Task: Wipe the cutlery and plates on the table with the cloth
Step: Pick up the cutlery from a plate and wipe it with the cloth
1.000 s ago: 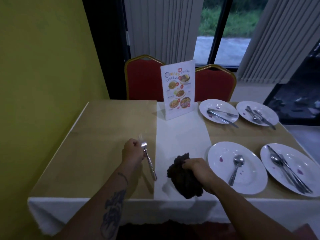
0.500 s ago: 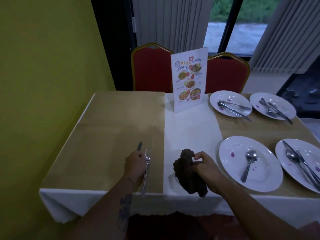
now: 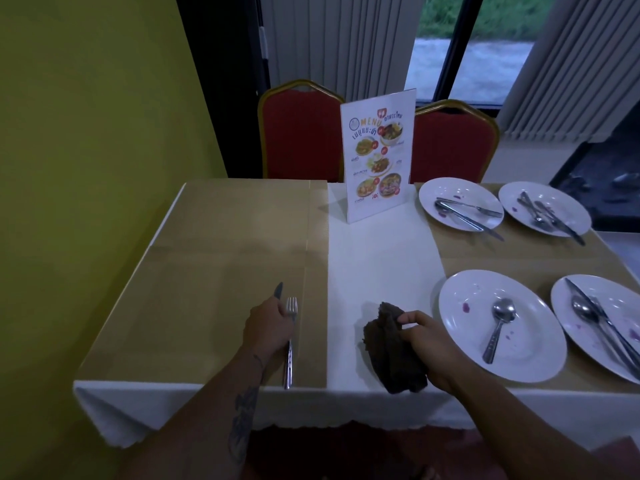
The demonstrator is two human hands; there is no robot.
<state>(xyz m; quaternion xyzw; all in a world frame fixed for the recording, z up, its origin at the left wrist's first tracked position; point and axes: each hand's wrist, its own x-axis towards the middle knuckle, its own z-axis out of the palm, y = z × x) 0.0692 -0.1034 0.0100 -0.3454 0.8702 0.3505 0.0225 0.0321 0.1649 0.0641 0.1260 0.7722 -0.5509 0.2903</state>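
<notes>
Fingers (image 3: pixel 282 315) of left hand (image 3: pixel 266 330) curl round fork (image 3: pixel 289 358); right hand (image 3: pixel 427 346) pinches cloth (image 3: pixel 389 355).

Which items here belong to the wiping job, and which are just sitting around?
Job: cloth, in the right hand; fork and knife, in the left hand; nearest plate with spoon; near right plate; far left plate; far right plate.
Lying about: menu stand; red chair; second red chair.

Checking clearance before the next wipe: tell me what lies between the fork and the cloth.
Nothing; in the head view, only bare table covering separates the fork from the cloth.
</notes>
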